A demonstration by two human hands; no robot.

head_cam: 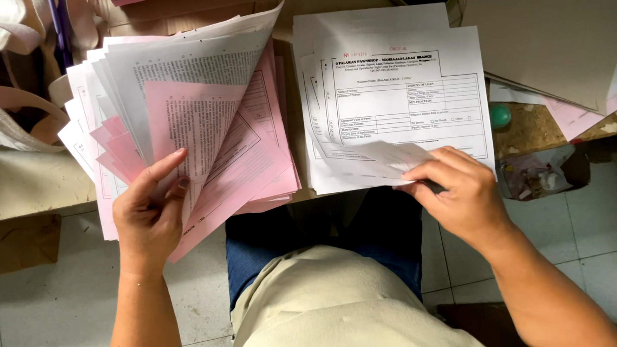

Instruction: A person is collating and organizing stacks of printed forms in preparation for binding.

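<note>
Head camera, looking steeply down (close range) over lap and paper stacks [397,94].

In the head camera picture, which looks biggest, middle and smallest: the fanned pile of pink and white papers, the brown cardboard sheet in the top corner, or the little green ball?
1. Fanned pile of pink and white papers
2. Brown cardboard sheet, partly cut off by the frame, so unsure
3. Green ball, clearly smallest

Fanned bundle of pink and white printed forms [199,111]: sheets splayed and curled upward, lower edge gripped, resting at left. Stack of white printed forms [397,94]: lies flat at right, slightly offset, bottom sheet corner lifted and bent.
</note>
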